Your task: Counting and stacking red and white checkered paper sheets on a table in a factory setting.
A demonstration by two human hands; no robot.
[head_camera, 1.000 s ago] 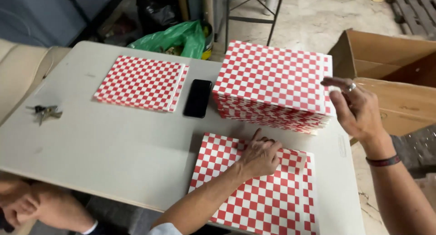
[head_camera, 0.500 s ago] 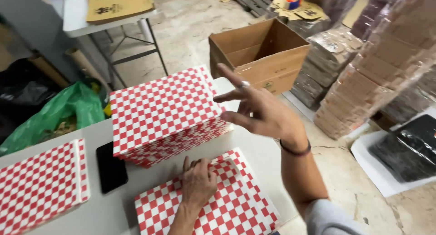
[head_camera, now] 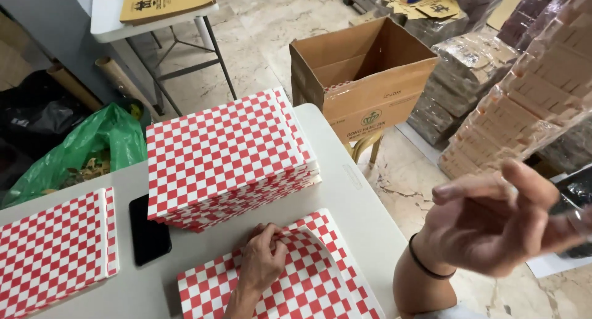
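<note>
My left hand (head_camera: 262, 260) rests on a low pile of red-and-white checkered paper sheets (head_camera: 320, 282) at the table's near edge, fingers pinching up the top sheet's far edge so it curls. My right hand (head_camera: 493, 220) hovers in the air off the table's right side, fingers loosely spread and holding nothing; a dark band circles its wrist. A tall stack of the same checkered sheets (head_camera: 228, 152) stands just beyond my left hand.
A black phone (head_camera: 148, 233) lies left of the tall stack, and another checkered pile (head_camera: 52, 251) sits at far left on the grey table (head_camera: 351, 183). An open cardboard box (head_camera: 364, 78), wrapped bundles (head_camera: 530, 109), a green bag (head_camera: 98, 140) surround it.
The view swung right and tilted down. My right hand moved away from the tall stack out past the table's edge. My left hand's fingers have lifted the top sheet's edge.
</note>
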